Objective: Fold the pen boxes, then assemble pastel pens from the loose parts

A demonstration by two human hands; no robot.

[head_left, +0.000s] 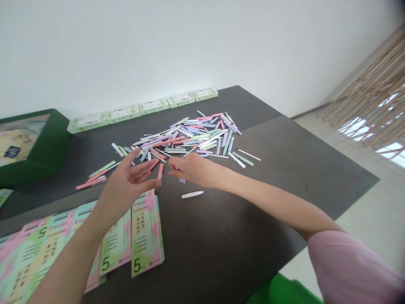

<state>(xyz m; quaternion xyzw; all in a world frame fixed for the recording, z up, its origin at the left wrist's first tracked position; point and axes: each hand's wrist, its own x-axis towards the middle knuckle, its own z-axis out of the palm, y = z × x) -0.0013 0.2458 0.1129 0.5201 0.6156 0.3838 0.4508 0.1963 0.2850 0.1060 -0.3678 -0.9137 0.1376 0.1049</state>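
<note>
Dark counter (284,169) carries a heap of pastel plastic sticks (186,137) just ahead of both hands. Left hand (126,185) is spread, its thumb just beside a pink stick (160,173). Right hand (193,169) has its fingers drawn together above a partly hidden stick (181,180); whether they pinch it, I cannot tell. Printed green-and-pink cartons (145,234) lie under the left forearm.

Bright diffuse light, faint shadows, glare on the right floor (357,128), wide-angle edge distortion
</note>
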